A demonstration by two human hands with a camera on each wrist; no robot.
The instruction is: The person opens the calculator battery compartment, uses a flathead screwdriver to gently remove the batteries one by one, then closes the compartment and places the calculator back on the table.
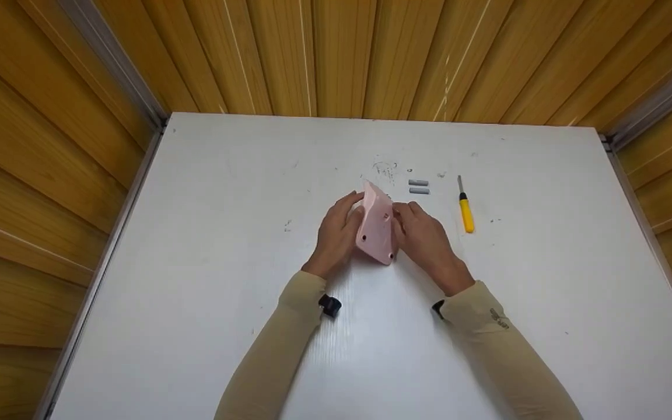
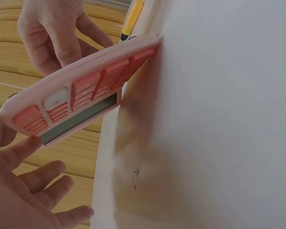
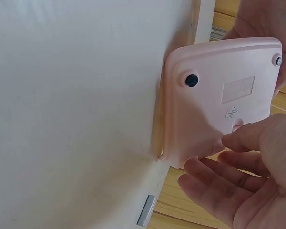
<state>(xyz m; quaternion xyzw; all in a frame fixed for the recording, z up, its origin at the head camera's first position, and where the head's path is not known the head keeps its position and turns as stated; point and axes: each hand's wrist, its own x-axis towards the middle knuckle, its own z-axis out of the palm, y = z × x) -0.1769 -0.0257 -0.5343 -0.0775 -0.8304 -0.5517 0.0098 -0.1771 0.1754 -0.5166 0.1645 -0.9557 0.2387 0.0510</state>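
Observation:
A pink calculator stands tilted on its edge above the white table, its back toward the right hand. Red keys, one white key and a grey display show on the front in the left wrist view. My left hand grips its left side between thumb and index finger, the other fingers spread. My right hand is at the calculator's back, which has dark round feet and a small notch. In the right wrist view, the right thumb and fingertips touch the back near that notch, fingers loosely bent.
Two grey batteries lie side by side beyond the right hand. Farther right lies a screwdriver with a yellow handle. Wood-look panels rise behind the white table, and small dark marks dot its surface.

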